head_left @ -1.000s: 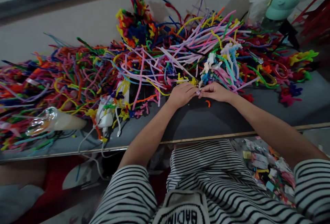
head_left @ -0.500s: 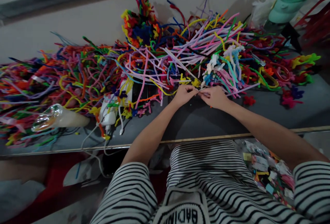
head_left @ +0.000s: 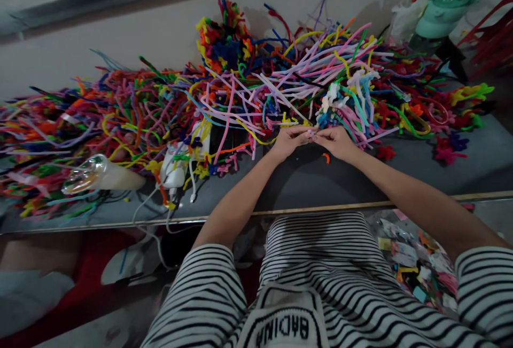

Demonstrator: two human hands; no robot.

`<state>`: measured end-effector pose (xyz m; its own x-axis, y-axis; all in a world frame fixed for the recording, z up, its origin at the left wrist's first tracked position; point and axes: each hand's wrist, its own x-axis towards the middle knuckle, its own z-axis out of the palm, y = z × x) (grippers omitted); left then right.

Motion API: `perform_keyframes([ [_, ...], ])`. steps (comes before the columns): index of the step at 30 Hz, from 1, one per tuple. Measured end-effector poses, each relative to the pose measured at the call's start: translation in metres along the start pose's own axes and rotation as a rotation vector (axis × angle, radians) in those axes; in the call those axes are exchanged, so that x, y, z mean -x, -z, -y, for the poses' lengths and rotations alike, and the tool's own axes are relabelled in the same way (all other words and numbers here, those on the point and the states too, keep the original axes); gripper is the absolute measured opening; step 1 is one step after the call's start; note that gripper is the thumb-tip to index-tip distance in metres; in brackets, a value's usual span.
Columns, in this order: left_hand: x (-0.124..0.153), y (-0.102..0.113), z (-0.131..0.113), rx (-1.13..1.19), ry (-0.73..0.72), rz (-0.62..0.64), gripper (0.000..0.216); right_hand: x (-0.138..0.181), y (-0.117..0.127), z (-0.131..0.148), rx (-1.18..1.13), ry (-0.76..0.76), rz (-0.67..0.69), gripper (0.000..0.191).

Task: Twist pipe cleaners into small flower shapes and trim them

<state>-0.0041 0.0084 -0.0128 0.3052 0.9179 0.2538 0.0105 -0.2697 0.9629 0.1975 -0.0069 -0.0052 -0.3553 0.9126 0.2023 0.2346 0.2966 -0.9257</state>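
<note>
Spanning the scene from left to right, the grey worktop [head_left: 312,187] carries a long heap of coloured fuzzy stems [head_left: 132,97] along its far side. On the heap's right part, beyond the hands, lies a loose spread of pale lilac and pink stems [head_left: 320,64]. At the heap's near edge the left hand [head_left: 289,142] and the right hand [head_left: 336,142] meet, each closed in a fingertip pinch. Farther right rests a red flower shape [head_left: 385,152]; an orange scrap [head_left: 327,159] lies nearer, just beside the right hand. Smallest is the lilac piece [head_left: 310,133] that both hands appear to grip. Handling it well probably calls for one pinch steady while the other bends, lightly, so the fuzz stays uncrushed. It sits between the fingertips, right of the left hand and left of the right; whether it touches the worktop, I cannot tell.
</note>
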Motion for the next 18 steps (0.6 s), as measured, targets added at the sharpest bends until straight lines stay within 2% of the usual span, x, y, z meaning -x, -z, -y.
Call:
perform_keyframes([
  [6, -0.003, -0.002, 0.005, 0.027, 0.01, -0.064, 0.05, -0.002, -0.001, -0.002, -0.063, -0.024, 0.034, 0.047],
  [12, -0.004, -0.001, 0.007, -0.029, -0.013, -0.074, 0.051, -0.001, -0.001, 0.0, -0.074, -0.036, 0.05, 0.045],
  [18, -0.003, -0.002, 0.011, -0.08, -0.026, -0.112, 0.049, -0.002, -0.003, -0.003, -0.014, -0.012, -0.072, 0.048],
])
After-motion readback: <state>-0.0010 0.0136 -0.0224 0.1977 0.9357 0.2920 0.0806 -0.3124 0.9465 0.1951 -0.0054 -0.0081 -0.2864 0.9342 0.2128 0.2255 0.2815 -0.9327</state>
